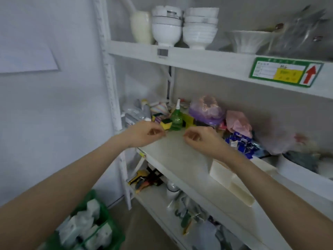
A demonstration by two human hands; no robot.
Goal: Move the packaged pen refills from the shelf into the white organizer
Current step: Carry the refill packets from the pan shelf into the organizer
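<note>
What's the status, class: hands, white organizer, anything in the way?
Left hand and right hand hover over the shelf, fingers loosely curled, holding nothing. White plastic organizer partly under right forearm. Refills not identifiable; green glue bottle behind hands.

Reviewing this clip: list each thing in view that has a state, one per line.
Left hand: fingers loosely curled, holding nothing.
Right hand: fingers loosely curled, holding nothing.
White organizer: on the middle shelf, partly under the right forearm; contents not visible.
Bowls: stacked upright in two piles on the top shelf.
Green bottle: upright, capped.
Refills: not identifiable.

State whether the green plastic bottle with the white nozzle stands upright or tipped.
Upright: the green plastic bottle rests on its base, white nozzle pointing straight up.
</note>
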